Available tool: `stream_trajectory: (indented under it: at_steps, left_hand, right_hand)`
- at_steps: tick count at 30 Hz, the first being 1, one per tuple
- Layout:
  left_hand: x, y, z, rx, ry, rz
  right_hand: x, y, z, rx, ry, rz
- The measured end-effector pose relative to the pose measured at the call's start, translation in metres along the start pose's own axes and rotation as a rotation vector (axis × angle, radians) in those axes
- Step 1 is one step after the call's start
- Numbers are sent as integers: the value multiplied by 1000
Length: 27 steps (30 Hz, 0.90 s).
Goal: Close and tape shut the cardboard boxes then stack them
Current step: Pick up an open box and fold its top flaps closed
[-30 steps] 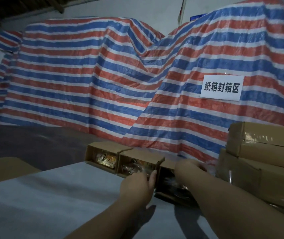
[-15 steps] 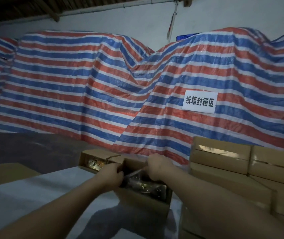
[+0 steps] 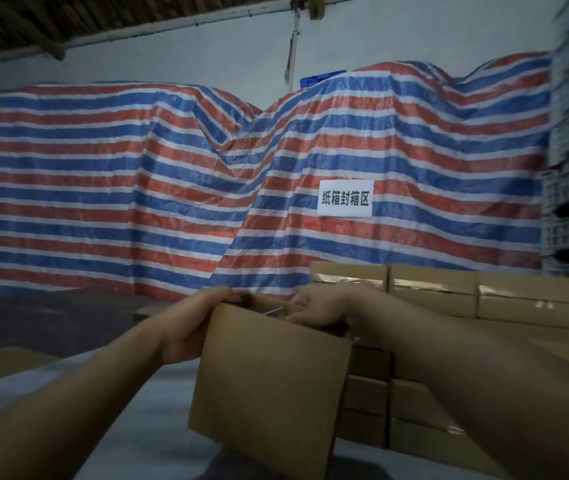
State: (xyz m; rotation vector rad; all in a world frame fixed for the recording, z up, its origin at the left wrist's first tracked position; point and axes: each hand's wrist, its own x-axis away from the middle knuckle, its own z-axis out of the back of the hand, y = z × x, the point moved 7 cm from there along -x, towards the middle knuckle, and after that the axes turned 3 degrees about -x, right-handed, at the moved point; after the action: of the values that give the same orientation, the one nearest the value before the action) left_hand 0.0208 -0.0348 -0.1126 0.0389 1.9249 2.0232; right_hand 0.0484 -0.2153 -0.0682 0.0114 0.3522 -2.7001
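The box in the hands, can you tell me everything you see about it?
The box is plain brown cardboard, held up in front of the camera, its blank side facing us, tilted a little. Its top looks open, not yet taped, with something shiny just showing inside. The left hand grips its top left edge; the right hand reaches over the top. Taped boxes are stacked behind it.

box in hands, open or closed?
Open. The box has its top unsealed; the left hand grips one edge, the right hand reaches inside.
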Motion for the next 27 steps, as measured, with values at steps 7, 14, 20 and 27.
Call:
stream_trajectory:
  at_steps: [7, 14, 20, 27]
  left_hand:
    - [-5, -24, -150, 137, 20, -10]
    - [-13, -55, -235, 134, 22, 35]
    - [-27, -60, -239, 187, -3, 64]
    - [-22, -67, -227, 280, -6, 98]
  right_hand:
    - [104, 97, 20, 151, 34, -156]
    - [146, 168, 13, -122, 275, -174]
    - [189, 214, 27, -777, 711, -269]
    - [204, 220, -47, -1376, 691, -246]
